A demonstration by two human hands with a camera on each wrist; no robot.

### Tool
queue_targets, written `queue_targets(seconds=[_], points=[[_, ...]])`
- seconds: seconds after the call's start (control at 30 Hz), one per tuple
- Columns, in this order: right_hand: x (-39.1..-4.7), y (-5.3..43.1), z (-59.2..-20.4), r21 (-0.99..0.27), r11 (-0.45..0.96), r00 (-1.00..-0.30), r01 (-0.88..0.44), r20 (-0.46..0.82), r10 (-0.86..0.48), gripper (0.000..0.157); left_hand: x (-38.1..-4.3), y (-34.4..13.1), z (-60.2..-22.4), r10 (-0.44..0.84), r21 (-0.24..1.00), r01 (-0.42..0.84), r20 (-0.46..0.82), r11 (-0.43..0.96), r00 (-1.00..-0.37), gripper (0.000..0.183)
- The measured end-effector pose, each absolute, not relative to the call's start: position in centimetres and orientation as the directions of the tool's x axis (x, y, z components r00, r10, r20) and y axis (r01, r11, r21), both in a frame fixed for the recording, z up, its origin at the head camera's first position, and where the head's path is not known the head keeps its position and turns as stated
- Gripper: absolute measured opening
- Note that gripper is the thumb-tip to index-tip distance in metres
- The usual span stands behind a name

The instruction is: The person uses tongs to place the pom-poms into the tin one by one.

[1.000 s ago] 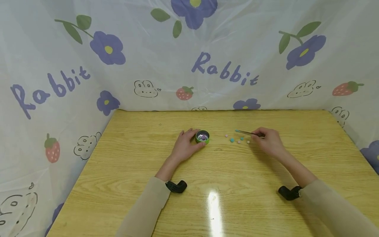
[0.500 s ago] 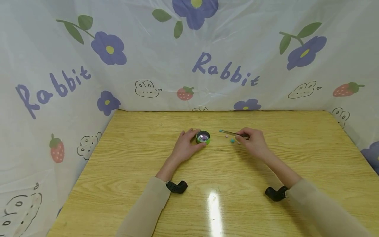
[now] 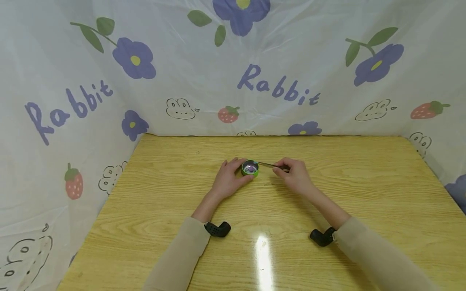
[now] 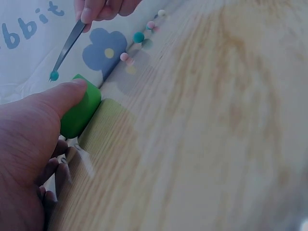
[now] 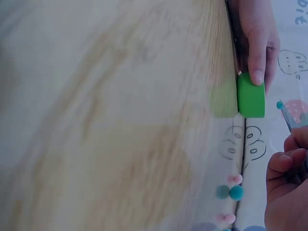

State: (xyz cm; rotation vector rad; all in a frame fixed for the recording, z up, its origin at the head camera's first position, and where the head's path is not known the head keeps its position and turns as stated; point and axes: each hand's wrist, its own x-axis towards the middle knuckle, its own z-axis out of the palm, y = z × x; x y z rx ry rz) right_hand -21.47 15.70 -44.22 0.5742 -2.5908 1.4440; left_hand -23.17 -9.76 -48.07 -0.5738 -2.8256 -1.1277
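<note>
My left hand (image 3: 229, 178) holds a small round green tin (image 3: 251, 174) on the table, thumb pressed to its near side and fingers behind. A purple ball (image 3: 251, 169) lies inside it. In my right hand (image 3: 296, 176) I pinch a pair of metal tweezers (image 3: 268, 164), pointing left. Their tips grip a tiny teal ball (image 4: 54, 75), which overlaps the tin's far right rim in the head view. Both wrist views show that ball above the height of the tin's rim, apart from it.
Loose little balls lie on the wooden table (image 3: 233, 250) right of the tin, among them a larger teal ball (image 5: 236, 193) and a pink ball (image 4: 126, 58). The right hand hides them in the head view. A printed cloth (image 3: 291, 48) rises behind the table's far edge.
My right hand has moved left with the tweezers and teal ball, from beyond the loose balls to the tin. The left hand and tin have stayed in place.
</note>
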Motion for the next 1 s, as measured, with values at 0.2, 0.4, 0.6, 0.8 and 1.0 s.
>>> queue_targets(seconds=[0.2,0.4,0.6,0.8,1.0], points=[[-21.53,15.11,-44.61,-0.792,0.488,-0.927,-0.367,0.271,-0.258,0.005,-23.07,-9.74,-48.07,0.314,0.657,0.347,0.173,0.669,-0.933,0.063],[-21.56,14.86,-44.75,-0.806,0.485,-0.937,-0.341,0.249,-0.245,0.005,-23.08,-9.74,-48.07,0.312,0.657,0.341,0.167,0.672,-0.935,0.063],[-21.47,14.68,-44.65,-0.805,0.488,-0.938,-0.338,0.246,-0.244,0.006,-23.09,-9.72,-47.95,0.314,0.658,0.341,0.164,0.672,-0.935,0.064],[-21.46,14.68,-44.77,-0.793,0.506,-0.938,-0.34,0.245,-0.246,0.006,-23.11,-9.73,-47.96,0.315,0.656,0.346,0.17,0.671,-0.934,0.064],[-21.43,14.68,-44.77,-0.797,0.503,-0.94,-0.334,0.239,-0.245,0.006,-23.11,-9.72,-48.01,0.313,0.651,0.348,0.175,0.674,-0.934,0.065]])
